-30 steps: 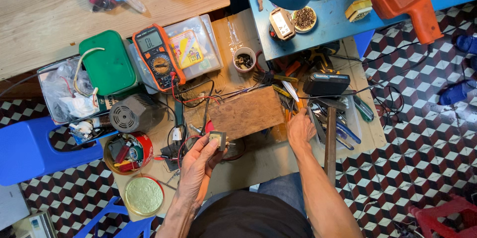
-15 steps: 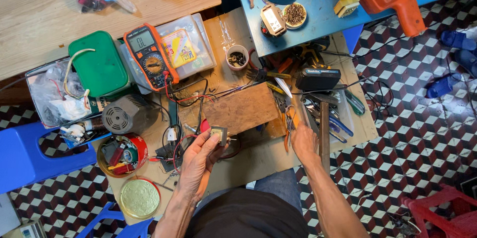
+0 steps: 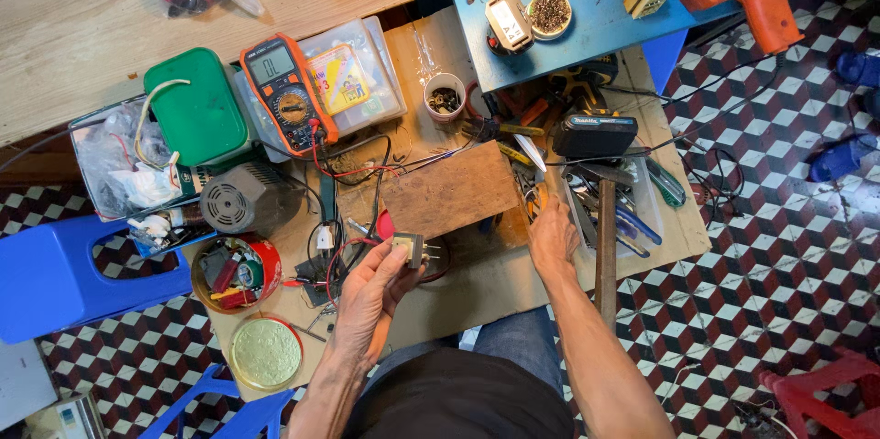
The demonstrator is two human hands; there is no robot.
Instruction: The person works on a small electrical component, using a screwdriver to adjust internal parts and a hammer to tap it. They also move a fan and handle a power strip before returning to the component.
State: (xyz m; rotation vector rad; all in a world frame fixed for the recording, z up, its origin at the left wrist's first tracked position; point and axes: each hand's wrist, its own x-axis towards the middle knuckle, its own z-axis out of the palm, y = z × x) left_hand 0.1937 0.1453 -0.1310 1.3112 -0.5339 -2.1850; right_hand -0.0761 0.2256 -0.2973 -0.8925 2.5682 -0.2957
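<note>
On the workbench (image 3: 477, 288), a white cup (image 3: 445, 95) holds small dark parts.

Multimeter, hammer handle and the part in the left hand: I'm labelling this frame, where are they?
multimeter (image 3: 290, 93), head view, on its dial.
hammer handle (image 3: 606, 246), head view, mid-shaft.
small part (image 3: 409, 247), head view, its body.

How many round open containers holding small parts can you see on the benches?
3: a white cup on the wooden board beside the multimeter, a shallow dish on the blue table, a red tin near the left hand. Clutter may hide others.
</note>
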